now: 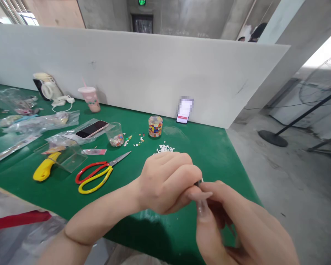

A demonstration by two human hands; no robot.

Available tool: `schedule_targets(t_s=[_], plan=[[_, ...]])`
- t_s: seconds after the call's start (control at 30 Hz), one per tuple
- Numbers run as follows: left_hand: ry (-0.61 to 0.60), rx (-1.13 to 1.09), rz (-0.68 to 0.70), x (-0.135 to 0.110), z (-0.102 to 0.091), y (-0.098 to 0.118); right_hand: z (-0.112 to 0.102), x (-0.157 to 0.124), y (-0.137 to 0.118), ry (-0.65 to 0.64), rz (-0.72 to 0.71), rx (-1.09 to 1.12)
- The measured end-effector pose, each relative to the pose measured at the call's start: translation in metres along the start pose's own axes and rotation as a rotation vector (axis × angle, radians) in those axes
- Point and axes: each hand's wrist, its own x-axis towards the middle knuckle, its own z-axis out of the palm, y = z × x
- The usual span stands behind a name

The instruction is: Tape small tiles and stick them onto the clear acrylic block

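Note:
My left hand (167, 180) is curled closed over the table, its back facing up. Against it, my right hand (231, 209) pinches with thumb and forefinger, long pale nails showing. A small dark, shiny bit (198, 183) peeks out where the fingertips meet; most of it is hidden, so its kind is unclear. Just beyond my left knuckles lies a heap of small white pieces (164, 148). Farther back stands a short clear cup (155, 127) covered in rows of coloured tiles. Left of it, another clear cup (116, 138) holds small coloured pieces, some scattered beside it.
Scissors (99, 173) with red and yellow handles lie left, near a yellow-handled tool (46, 167) and clear plastic stand (71, 160). Behind are a phone (91, 129), pink tumbler (90, 99) and plastic bags (41, 121). A lit phone (184, 110) leans on the white partition (132, 70).

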Motion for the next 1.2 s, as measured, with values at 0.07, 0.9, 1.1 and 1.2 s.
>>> schedule_targets(t_s=[0.07, 0.9, 1.1, 1.2], plan=[[0.018, -0.026, -0.018, -0.001, 0.001, 0.001, 0.0, 0.0, 0.0, 0.013, 0.004, -0.002], [-0.001, -0.411, -0.525, 0.002, -0.013, 0.015, -0.005, 0.003, 0.008, -0.061, 0.095, 0.094], [0.219, -0.249, -0.45, 0.011, -0.032, -0.012, 0.025, 0.029, 0.058, -0.447, 0.325, -0.008], [0.266, -0.165, -0.501, 0.015, -0.045, -0.025, 0.065, 0.041, 0.097, -0.554, 0.368, -0.082]])
